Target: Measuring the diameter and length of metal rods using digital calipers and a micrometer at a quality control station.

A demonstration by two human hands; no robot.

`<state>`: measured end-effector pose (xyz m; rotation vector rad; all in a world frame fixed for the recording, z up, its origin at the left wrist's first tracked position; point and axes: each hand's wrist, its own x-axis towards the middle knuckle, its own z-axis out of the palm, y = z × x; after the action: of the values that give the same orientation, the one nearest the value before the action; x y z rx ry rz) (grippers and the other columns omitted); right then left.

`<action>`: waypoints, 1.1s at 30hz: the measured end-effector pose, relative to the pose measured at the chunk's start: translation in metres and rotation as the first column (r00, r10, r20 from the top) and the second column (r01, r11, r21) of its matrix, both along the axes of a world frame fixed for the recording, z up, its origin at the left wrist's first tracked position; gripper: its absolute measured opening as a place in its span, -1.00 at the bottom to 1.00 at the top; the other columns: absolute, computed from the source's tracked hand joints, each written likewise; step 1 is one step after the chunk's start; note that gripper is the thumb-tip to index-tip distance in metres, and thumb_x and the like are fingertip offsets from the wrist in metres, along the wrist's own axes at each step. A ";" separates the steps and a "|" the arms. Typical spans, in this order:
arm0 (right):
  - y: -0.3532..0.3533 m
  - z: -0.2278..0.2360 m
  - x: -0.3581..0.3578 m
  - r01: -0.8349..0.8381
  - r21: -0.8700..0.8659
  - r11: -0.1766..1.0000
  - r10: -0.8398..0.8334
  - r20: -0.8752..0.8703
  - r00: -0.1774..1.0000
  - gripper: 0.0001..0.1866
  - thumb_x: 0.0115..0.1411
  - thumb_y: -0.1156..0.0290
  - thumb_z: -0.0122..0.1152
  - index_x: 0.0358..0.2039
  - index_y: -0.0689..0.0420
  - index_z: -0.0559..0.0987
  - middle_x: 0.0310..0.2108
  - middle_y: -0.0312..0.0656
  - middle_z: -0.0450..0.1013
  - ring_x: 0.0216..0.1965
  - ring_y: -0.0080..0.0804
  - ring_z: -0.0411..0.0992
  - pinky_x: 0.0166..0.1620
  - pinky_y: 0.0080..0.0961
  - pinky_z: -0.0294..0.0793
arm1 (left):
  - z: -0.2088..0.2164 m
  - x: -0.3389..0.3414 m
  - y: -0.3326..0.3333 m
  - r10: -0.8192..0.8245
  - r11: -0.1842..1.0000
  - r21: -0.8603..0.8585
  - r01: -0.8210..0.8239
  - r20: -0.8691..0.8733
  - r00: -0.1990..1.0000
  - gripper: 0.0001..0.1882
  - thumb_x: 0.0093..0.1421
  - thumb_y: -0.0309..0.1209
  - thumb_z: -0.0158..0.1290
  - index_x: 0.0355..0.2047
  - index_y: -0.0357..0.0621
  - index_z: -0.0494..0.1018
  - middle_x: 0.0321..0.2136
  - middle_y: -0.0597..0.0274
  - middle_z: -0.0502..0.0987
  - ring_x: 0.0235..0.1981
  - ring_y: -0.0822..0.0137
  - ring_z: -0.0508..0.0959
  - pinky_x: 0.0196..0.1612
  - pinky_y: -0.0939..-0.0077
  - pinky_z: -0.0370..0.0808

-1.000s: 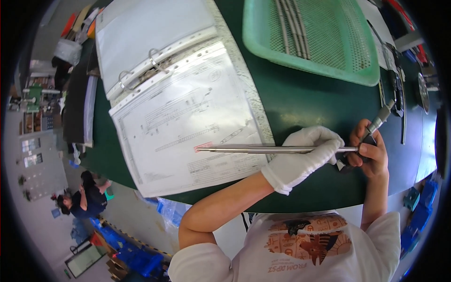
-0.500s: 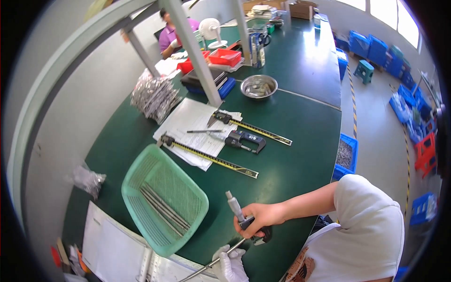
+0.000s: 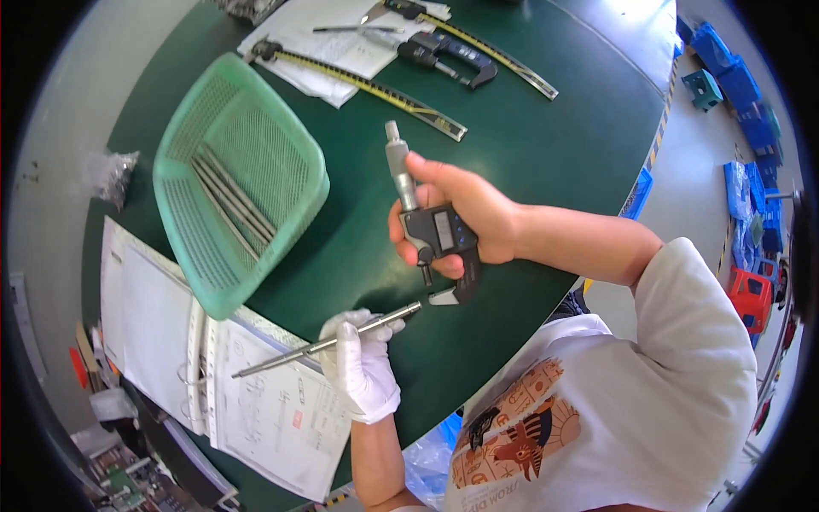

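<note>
My left hand (image 3: 363, 371), in a white glove, is closed around a slim metal rod (image 3: 286, 357) with a narrower tip at its left end. My bare right hand (image 3: 473, 213) grips a digital micrometer (image 3: 442, 229), its thimble pointing up and its small display facing me. The rod's right end sits just beside the micrometer's jaws, with a small gap visible. Left of my hands, a green plastic basket (image 3: 300, 192) holds several similar metal rods (image 3: 229, 200).
An open ring binder (image 3: 158, 333) with paper sheets lies below the basket. Farther back on the green table (image 3: 563, 162) are two calipers (image 3: 375, 85) (image 3: 486, 51), another micrometer (image 3: 448, 55), a pen (image 3: 358, 30) and papers (image 3: 299, 34). A plastic bag (image 3: 115, 175) lies at left.
The view has tilted downward. The micrometer has turned so its display shows, and the rod's end is now apart from it. My left hand has come fully into sight, still holding the rod.
</note>
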<state>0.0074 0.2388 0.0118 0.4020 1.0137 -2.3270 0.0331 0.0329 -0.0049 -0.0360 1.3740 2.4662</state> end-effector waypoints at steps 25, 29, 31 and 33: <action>-0.004 -0.008 0.011 -0.040 -0.225 0.974 0.052 0.049 0.997 -0.31 0.06 -0.17 -0.44 -0.44 0.30 0.39 -0.61 -0.04 0.39 -0.86 -0.47 0.18 -0.77 -0.62 0.21 | 0.003 0.010 0.001 -0.014 0.987 -0.158 0.009 -0.029 0.999 -0.84 0.11 -0.42 -0.10 -0.40 -0.31 0.33 -0.51 0.09 0.39 -0.57 0.30 0.43 -0.40 0.32 0.46; -0.005 -0.006 0.010 -0.058 -0.227 0.972 0.068 0.033 0.997 -0.31 0.08 -0.15 -0.44 -0.43 0.31 0.39 -0.61 -0.04 0.39 -0.86 -0.47 0.18 -0.77 -0.63 0.21 | 0.003 0.009 -0.001 -0.038 0.981 -0.191 0.031 -0.033 0.999 -0.84 0.11 -0.42 -0.10 -0.42 -0.31 0.32 -0.52 0.08 0.39 -0.58 0.30 0.43 -0.40 0.34 0.45; -0.004 -0.007 0.010 -0.053 -0.237 0.970 0.062 0.033 0.998 -0.31 0.08 -0.15 -0.44 -0.43 0.31 0.39 -0.61 -0.04 0.39 -0.86 -0.47 0.18 -0.77 -0.63 0.21 | 0.003 0.009 -0.001 -0.049 0.980 -0.196 0.040 -0.041 0.998 -0.84 0.11 -0.42 -0.10 -0.42 -0.31 0.32 -0.53 0.08 0.39 -0.58 0.30 0.43 -0.40 0.35 0.45; -0.005 -0.009 0.010 -0.059 -0.248 0.967 0.072 0.045 0.996 -0.31 0.08 -0.14 -0.43 -0.43 0.32 0.39 -0.61 -0.04 0.39 -0.86 -0.47 0.18 -0.77 -0.63 0.21 | 0.003 0.009 0.000 -0.060 0.978 -0.202 0.049 -0.049 0.997 -0.84 0.10 -0.42 -0.10 -0.42 -0.31 0.32 -0.53 0.08 0.38 -0.58 0.30 0.43 -0.40 0.36 0.45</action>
<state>0.0177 0.2340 0.0027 0.3244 0.6904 -2.3327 0.0420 0.0329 -0.0018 0.0244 1.6201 2.2915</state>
